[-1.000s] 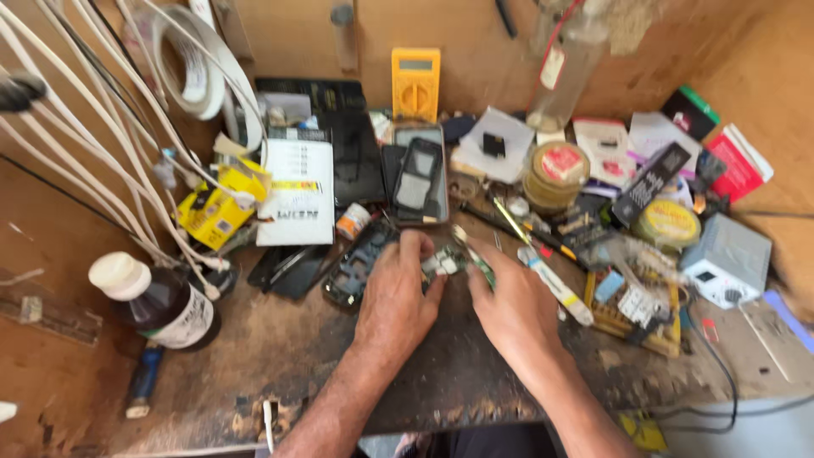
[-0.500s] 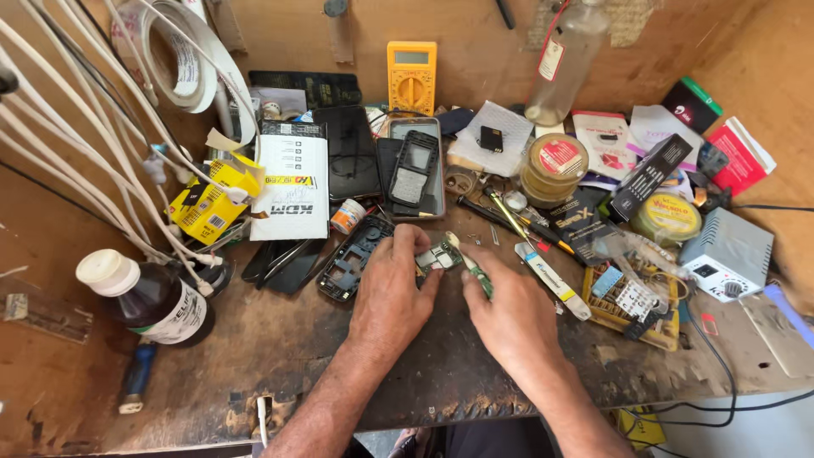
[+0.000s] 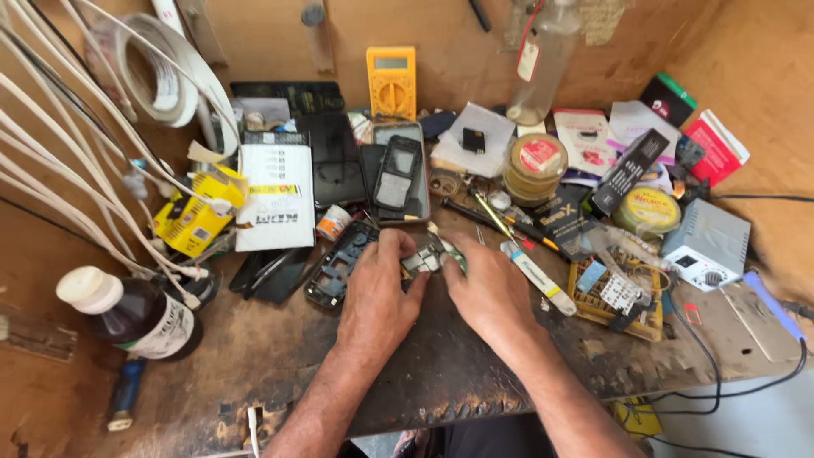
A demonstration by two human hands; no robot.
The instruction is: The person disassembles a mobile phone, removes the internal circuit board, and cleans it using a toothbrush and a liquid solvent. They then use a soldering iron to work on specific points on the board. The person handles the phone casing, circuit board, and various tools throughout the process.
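- Left hand (image 3: 379, 297): bare, no ring, glove or watch showing.
- Right hand (image 3: 487, 293): bare likewise.
- Both forearms bare, no sleeves in view.

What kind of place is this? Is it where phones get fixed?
Most likely a phone repair bench: a yellow multimeter, an opened phone frame, and both hands on a small circuit board.
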